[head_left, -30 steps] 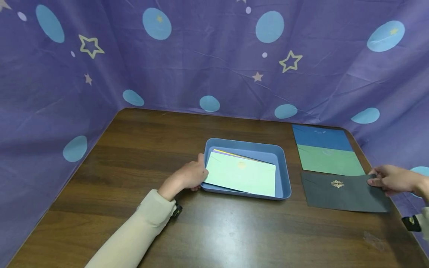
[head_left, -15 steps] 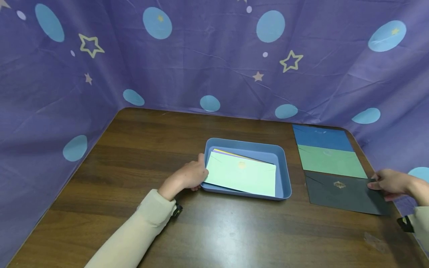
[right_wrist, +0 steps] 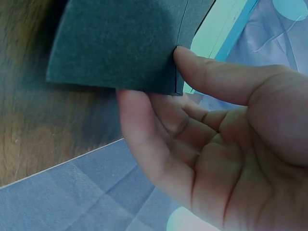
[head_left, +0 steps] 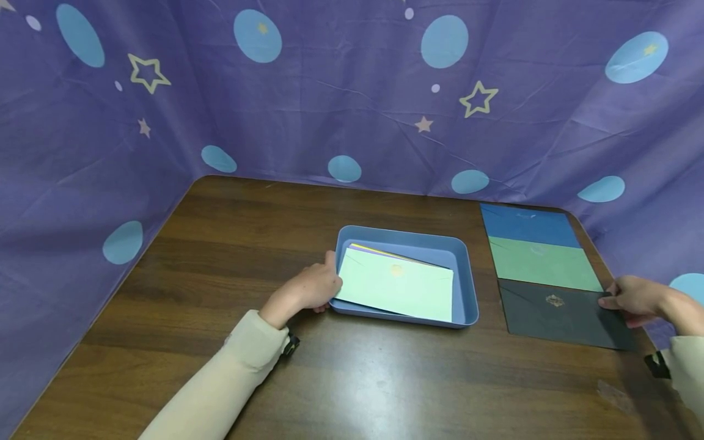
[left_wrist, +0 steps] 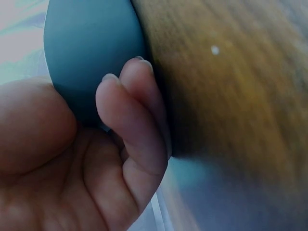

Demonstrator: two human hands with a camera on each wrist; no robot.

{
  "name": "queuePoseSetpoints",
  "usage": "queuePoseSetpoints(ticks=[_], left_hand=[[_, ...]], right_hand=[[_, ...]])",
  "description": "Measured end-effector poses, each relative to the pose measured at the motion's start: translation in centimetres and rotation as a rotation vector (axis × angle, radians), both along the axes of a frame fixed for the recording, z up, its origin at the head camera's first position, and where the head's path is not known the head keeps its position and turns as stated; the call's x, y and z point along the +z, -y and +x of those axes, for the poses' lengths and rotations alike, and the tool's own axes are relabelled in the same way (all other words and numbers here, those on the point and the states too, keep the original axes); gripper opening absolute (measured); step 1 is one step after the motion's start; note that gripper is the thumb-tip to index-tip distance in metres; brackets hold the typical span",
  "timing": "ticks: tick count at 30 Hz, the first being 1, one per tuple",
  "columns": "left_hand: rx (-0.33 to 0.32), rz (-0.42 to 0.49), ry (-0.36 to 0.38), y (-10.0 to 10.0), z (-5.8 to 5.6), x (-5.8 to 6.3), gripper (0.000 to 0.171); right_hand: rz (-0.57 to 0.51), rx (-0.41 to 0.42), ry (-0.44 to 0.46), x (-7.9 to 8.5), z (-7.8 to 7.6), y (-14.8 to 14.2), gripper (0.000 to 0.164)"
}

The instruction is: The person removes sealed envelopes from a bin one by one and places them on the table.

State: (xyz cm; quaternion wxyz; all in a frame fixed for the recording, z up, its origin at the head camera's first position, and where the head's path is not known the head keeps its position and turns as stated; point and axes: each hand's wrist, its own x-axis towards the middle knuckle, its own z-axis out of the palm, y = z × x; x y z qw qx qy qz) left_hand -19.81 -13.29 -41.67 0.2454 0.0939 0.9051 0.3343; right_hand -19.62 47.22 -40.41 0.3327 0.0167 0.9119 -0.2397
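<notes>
In the head view my left hand (head_left: 310, 287) grips the left wall of a blue tray (head_left: 464, 275), thumb over the rim. The left wrist view shows curled fingers (left_wrist: 130, 113) against the tray's outer side. A pale green envelope (head_left: 396, 287) lies on top of other envelopes in the tray. At the right, my right hand (head_left: 640, 299) pinches the right end of a dark grey envelope (head_left: 555, 321). In the right wrist view the thumb lies over that envelope's corner, with the fingers under its edge.
A green envelope (head_left: 541, 263) and a blue envelope (head_left: 528, 223) lie beyond the dark one, forming a column along the right edge of the wooden table (head_left: 247, 226). A scrap of clear plastic (head_left: 615, 396) lies near the right front. A purple patterned curtain (head_left: 330, 91) hangs behind.
The dark grey envelope has shifted slightly right and lined up under the green one, settling lower at its right end. My left hand and the tray have stayed put.
</notes>
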Motion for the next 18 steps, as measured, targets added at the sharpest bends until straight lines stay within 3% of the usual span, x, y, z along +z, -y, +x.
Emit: queuePoseSetpoints(ticks=[18], left_hand=[[-0.016, -0.016, -0.030, 0.06, -0.10, -0.25, 0.048]], right_hand=[[-0.008, -0.050, 0.014, -0.15, -0.18, 0.14, 0.027]])
